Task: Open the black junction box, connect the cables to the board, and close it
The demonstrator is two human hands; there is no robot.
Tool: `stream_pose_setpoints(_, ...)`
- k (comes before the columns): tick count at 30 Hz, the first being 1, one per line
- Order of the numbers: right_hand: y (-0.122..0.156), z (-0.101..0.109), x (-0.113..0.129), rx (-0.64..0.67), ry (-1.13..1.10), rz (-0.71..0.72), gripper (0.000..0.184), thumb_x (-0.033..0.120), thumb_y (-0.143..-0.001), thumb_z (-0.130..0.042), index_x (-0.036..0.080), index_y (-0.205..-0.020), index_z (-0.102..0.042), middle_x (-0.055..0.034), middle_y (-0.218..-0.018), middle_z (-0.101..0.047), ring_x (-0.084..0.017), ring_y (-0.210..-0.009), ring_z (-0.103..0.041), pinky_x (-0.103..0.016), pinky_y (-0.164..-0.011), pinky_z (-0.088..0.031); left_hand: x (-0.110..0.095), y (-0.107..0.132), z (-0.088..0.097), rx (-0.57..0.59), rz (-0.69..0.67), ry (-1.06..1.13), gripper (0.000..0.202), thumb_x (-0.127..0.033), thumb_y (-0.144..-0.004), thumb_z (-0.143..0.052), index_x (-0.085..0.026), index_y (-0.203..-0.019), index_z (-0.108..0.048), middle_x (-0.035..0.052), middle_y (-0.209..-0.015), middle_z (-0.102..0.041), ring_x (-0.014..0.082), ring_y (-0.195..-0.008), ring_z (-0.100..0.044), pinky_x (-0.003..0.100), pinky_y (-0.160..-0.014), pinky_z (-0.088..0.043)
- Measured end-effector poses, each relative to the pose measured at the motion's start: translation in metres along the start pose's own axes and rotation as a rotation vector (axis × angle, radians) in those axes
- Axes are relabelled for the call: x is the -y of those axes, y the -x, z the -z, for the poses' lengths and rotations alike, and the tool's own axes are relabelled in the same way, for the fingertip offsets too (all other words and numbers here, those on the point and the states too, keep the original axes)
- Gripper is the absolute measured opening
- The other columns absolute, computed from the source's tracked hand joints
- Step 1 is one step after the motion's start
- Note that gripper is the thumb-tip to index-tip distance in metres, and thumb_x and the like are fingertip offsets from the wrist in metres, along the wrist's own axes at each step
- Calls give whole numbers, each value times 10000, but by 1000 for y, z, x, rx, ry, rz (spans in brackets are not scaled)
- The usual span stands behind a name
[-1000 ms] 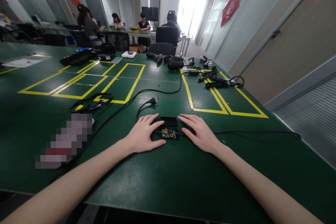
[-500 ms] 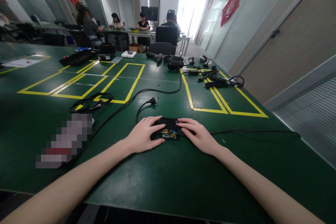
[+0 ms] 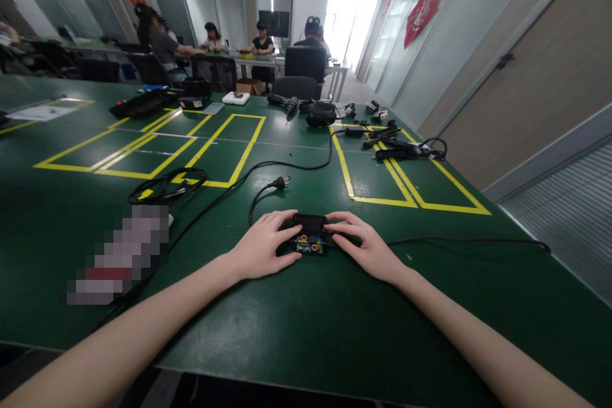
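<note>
Both hands (image 3: pixel 315 245) closed onto crosswise adapter (image 3: pixel 310 234).

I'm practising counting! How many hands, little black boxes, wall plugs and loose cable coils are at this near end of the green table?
Hands: 2, the left hand and right hand
Opened black adapter box: 1
Wall plug: 1
Cable coil: 1
Total: 5

Both hands have closed in on the small black open device (image 3: pixel 310 234). The left hand (image 3: pixel 262 246) and right hand (image 3: pixel 367 247), earlier lying flat beside it, now grip its ends with fingertips on its top edge.
</note>
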State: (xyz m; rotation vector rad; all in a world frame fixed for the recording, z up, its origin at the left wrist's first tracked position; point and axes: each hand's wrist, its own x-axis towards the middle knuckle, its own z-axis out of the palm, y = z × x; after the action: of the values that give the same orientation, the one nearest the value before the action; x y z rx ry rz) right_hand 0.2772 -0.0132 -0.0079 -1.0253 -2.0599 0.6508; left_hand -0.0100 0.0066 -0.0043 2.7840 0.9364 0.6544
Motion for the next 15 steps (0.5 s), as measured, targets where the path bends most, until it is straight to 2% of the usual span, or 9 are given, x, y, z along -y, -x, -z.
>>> stream_pose_setpoints(15, 1, 1, 0, -7, -22, -35, 243, 257, -1014, -599, 266, -1169, -787, -97, -1315, -687, -259, -1235, -665, -437, -1053, -568, 1, 2, -3, -60, -22, 4, 482, -341, -893, -780, -178, -1337, -688, 201, -1539, -558, 349, -1368, -597, 535, -1117, -537)
